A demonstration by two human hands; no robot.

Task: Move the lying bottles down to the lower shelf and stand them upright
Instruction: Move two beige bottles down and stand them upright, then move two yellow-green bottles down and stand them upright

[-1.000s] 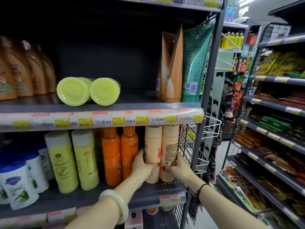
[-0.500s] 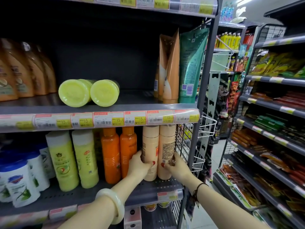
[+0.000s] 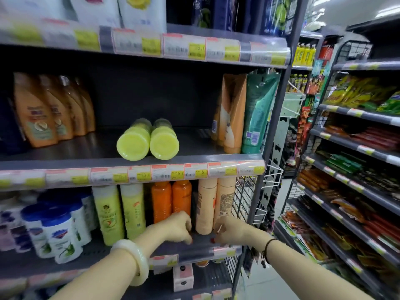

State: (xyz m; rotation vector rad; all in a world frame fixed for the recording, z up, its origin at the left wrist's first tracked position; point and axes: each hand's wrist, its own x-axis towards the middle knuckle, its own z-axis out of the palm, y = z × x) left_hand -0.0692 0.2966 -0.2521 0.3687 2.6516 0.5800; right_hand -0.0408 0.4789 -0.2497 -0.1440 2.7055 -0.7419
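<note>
Two yellow-green bottles point(image 3: 149, 140) lie side by side on the middle shelf point(image 3: 216, 163), their round bases facing me. On the lower shelf point(image 3: 194, 249) two peach bottles point(image 3: 215, 204) stand upright at the right end, next to two orange bottles point(image 3: 171, 200) and two upright yellow-green bottles point(image 3: 120, 211). My left hand point(image 3: 178, 228) hovers just in front of the orange bottles, fingers loosely curled, holding nothing. Just off the base of the peach bottles, my right hand point(image 3: 230, 231) is likewise empty with curled fingers.
Orange lotion bottles point(image 3: 52, 111) stand at the left of the middle shelf; orange and green tubes point(image 3: 244, 113) stand at its right. White blue-capped bottles point(image 3: 54, 230) fill the lower shelf's left. A wire rack point(image 3: 266, 191) hangs off the right post. Snack shelves point(image 3: 357, 169) line the aisle's right.
Both hands have let go of the two peach bottles and drawn back slightly toward me. The camera has tilted upward, showing the top shelf.
</note>
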